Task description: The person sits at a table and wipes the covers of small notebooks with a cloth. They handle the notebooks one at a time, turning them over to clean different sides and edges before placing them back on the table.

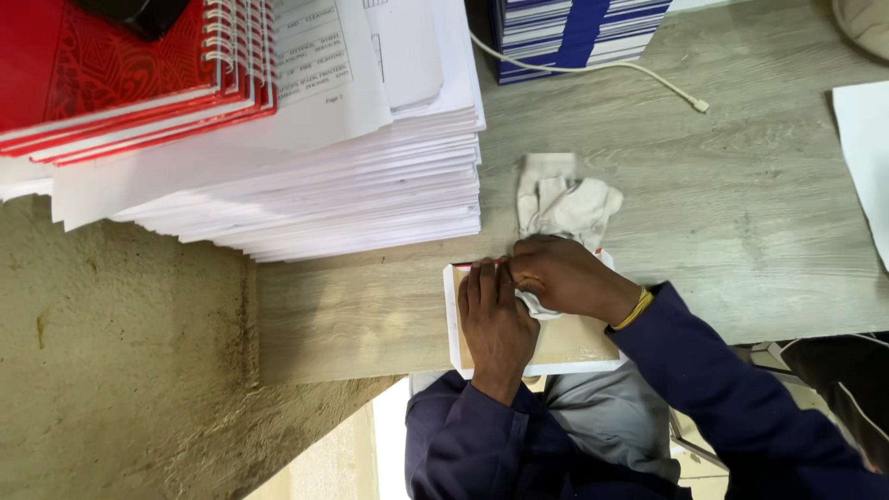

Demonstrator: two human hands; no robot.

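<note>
Pressing down on a flat brown board [574, 341] with a white border, we have both hands at the near edge of the desk [741, 213]. We judge the board light, thin and stiff enough to keep flat, though it would likely bend or crease if lifted by one corner; its edges or two opposite sides look the safest places to take hold. A red strip [480, 264] runs along its far edge, just under the fingertips.

Our left hand [495, 315] lies flat on the board, palm down, fingers together and stretched toward the far edge, holding nothing but pinning the board in place. Our right hand [567, 278] comes in from the right, wrist bent, fingers curled around a bunched white cloth [567, 204]. The cloth is soft and limp, so it will crumple wherever it is pinched; most of it spills past the board's far edge onto the desk.

Left and farther off stands a tall paper stack [370, 185] topped with red spiral notebooks [130, 83]. A white cable [602, 67] trails across the far part of the desk.
</note>
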